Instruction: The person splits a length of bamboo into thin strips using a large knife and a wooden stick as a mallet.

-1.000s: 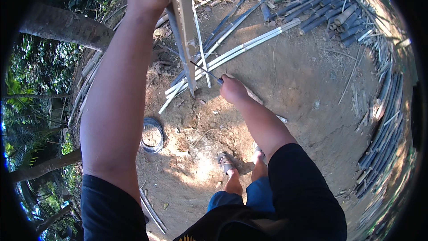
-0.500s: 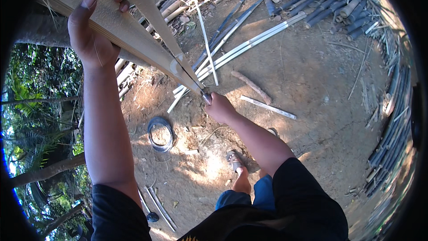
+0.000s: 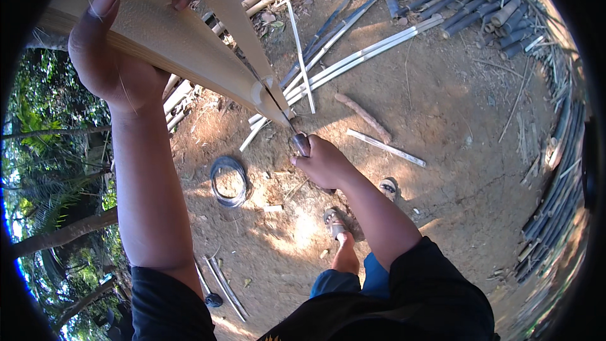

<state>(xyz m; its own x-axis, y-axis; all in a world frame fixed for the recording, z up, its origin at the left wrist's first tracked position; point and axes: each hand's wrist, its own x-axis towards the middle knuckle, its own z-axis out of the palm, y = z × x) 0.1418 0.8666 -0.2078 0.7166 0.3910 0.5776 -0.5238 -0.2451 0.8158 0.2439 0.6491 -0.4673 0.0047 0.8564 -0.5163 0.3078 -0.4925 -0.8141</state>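
Note:
My left hand (image 3: 126, 66) is closed round a split bamboo pole (image 3: 170, 28), its thumb on the near edge and fingertips over the far edge. The pole slants from the upper left toward the middle, pale inner face showing. A second bamboo strip (image 3: 237, 22) runs alongside, parted from it by a gap that narrows toward the lower end. In that split lies the thin blade of a knife (image 3: 285, 119). My right hand (image 3: 325, 163) is wrapped round the knife's dark handle, just below the bamboo's end. Part of the blade is hidden between the two pieces.
On the dirt ground lie a coil of dark wire (image 3: 240, 201), a brown stick (image 3: 363, 117), a short pale slat (image 3: 386, 148) and long pale strips (image 3: 372, 53). Dark bamboo pieces (image 3: 467, 16) are piled far right, with longer poles (image 3: 555, 196) along the right. My sandalled feet (image 3: 334, 221) are below.
My right hand and the knife have shifted slightly right and down, with more handle and blade showing. My left hand has moved a little left, and the bamboo has shifted too.

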